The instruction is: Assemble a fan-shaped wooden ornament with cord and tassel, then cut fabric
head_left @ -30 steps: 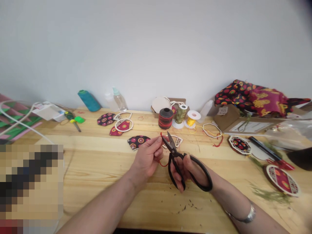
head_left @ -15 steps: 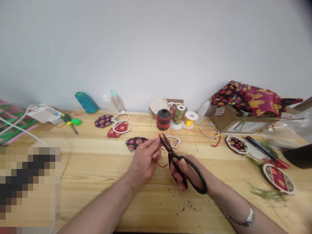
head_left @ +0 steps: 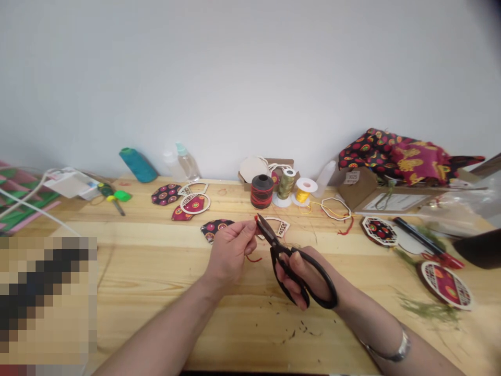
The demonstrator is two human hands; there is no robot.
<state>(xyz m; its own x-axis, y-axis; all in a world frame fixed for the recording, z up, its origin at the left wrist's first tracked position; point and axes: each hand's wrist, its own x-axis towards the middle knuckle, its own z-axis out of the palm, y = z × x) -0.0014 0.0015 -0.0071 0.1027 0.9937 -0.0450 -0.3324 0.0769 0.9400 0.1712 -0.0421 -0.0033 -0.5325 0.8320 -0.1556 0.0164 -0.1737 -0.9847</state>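
Note:
Between its thumb and fingers my left hand [head_left: 231, 245] pinches a red cord [head_left: 254, 258]; a short end pokes up past the fingertips and a loose tail hangs below the hand. My right hand [head_left: 299, 277] is wrapped round the handles of black scissors [head_left: 278, 249]. Their blade tips point up and left, right at the short cord end. Whether the blades touch the cord is too small to tell. Just beyond my left hand lies a dark patterned fabric piece [head_left: 214, 228], and behind the scissors is a pale fretwork frame [head_left: 282, 227].
Behind my hands stand a red-and-black thread spool [head_left: 261, 191], an olive spool [head_left: 286, 184] and a yellow spool [head_left: 303, 192]. A fabric-topped cardboard box [head_left: 376, 196] is at the back right. Finished-looking round ornament [head_left: 446, 284] lies right; a teal thread cone [head_left: 138, 165] lies back left.
The scissor handles have swung slightly right and look a little wider apart. The hanging cord tail has shifted left and up. My left hand has moved slightly left.

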